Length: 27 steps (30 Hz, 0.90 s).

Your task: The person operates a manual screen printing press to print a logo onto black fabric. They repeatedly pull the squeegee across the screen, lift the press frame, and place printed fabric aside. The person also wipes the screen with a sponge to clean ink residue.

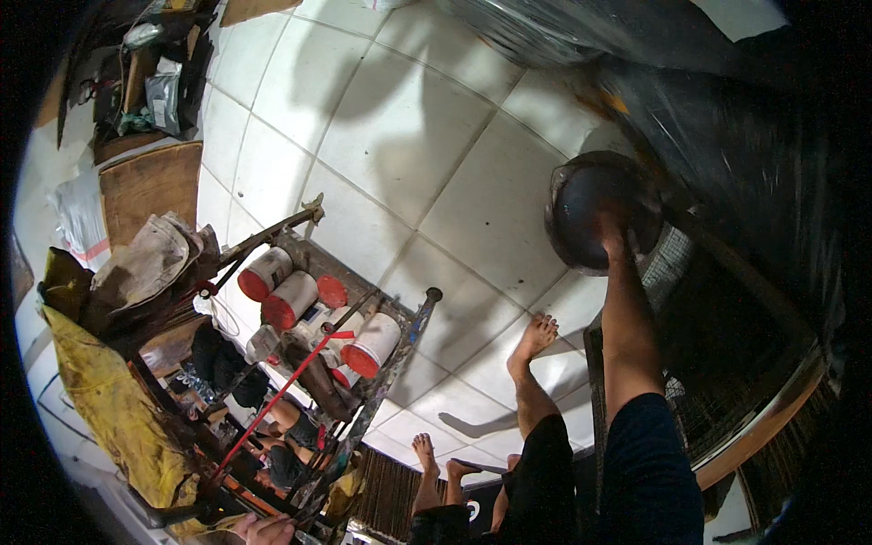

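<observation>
One of the hands, the right [613, 227], touches a dark bowl [590, 204]; grip unclear; left unseen.

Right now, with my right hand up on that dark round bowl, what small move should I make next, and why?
Probably curl the right hand more firmly over the rim of the dark round bowl before shifting it. The hand only reaches its lower edge, the picture there is blurred, and the left hand is far off at the metal rack, so it gives no support.

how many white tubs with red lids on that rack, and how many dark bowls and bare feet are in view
White tubs with red lids: 4
Dark bowl, held by the right hand: 1
Bare feet: 3
Total: 8
</observation>
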{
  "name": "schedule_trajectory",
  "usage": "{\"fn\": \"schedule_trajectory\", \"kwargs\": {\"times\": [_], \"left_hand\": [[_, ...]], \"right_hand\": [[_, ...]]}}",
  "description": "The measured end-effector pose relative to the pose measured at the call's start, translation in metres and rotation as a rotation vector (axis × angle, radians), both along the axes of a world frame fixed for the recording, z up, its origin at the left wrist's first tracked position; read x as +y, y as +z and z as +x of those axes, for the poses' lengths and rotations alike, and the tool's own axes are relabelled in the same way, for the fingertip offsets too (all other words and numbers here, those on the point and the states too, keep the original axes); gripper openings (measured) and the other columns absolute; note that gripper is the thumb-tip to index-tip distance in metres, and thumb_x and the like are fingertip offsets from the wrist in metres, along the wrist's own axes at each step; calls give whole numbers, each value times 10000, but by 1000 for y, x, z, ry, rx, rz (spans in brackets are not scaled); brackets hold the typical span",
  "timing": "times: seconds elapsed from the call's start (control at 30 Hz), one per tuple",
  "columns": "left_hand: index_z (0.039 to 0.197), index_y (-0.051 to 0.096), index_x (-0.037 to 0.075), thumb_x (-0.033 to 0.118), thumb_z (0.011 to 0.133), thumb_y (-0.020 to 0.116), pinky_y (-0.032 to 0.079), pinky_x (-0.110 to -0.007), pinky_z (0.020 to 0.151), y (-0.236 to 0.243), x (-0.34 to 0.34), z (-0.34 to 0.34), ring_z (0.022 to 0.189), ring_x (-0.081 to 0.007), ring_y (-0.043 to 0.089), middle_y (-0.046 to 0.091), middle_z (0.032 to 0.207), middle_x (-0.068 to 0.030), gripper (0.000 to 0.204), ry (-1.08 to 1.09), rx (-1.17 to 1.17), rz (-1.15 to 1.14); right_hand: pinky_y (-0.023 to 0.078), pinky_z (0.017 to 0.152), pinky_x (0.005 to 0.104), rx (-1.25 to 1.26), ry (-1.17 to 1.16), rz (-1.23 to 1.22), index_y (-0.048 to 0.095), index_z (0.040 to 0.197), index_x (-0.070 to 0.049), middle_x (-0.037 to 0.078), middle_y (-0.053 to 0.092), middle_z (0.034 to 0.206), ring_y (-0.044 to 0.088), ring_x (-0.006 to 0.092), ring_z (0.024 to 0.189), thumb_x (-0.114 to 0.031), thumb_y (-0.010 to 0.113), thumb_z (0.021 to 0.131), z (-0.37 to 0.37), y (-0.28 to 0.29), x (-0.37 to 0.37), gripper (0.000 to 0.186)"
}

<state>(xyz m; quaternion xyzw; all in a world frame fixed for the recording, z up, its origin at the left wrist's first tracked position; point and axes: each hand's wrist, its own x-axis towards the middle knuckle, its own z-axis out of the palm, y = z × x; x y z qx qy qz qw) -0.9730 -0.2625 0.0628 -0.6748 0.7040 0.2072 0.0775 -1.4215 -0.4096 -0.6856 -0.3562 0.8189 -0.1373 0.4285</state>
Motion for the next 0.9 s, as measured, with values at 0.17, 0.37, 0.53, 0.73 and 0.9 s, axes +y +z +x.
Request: {"fn": "schedule_trajectory", "kwargs": {"times": [0.17, 0.37, 0.53, 0.73, 0.9], "left_hand": [[1159, 689, -28, 222, 1091, 392, 464, -557, 1042, -7, 1, 1, 1009, -374, 709, 739, 1069, -175, 394, 13, 7, -11], [1156, 712, -29, 237, 1087, 400, 469, -550, 1039, -10, -6, 0, 1001, -365, 699, 733, 1064, -174, 416, 7, 34, -41], [1131, 724, -13, 243, 1074, 419, 480, -516, 960, -12, -9, 1, 964, -346, 705, 739, 1024, -167, 403, -30, 52, -70], [1012, 748, 31, 182, 936, 576, 418, -491, 1005, -14, -11, -2, 891, -285, 696, 729, 918, -103, 242, 88, 52, -96], [1037, 758, 42, 70, 815, 665, 438, -481, 1007, -15, -5, 3, 899, -275, 687, 726, 930, -99, 243, 73, 114, -135]], "right_hand": [[579, 808, 498, -213, -405, -22, 592, 1360, -55, 189, 706, 1165, 714, 353, 961, -290, 649, 978, 18, 55, -23, 451], [582, 827, 461, 379, 28, -3, 694, 1205, -36, 223, 708, 1154, 715, 363, 994, -298, 632, 1002, 31, 70, -45, 338], [621, 775, 483, 632, 307, -78, 715, 1101, -9, 233, 730, 1097, 739, 380, 926, -271, 660, 977, 20, 41, -30, 295], [577, 717, 462, 169, -384, 75, 689, 1196, 10, 206, 733, 1022, 723, 350, 868, -393, 569, 1023, 10, 92, -28, 455], [484, 483, 338, -381, -951, -13, 660, 973, -64, 76, 591, 597, 591, 194, 540, -383, 587, 989, 6, 174, -36, 328]]}}
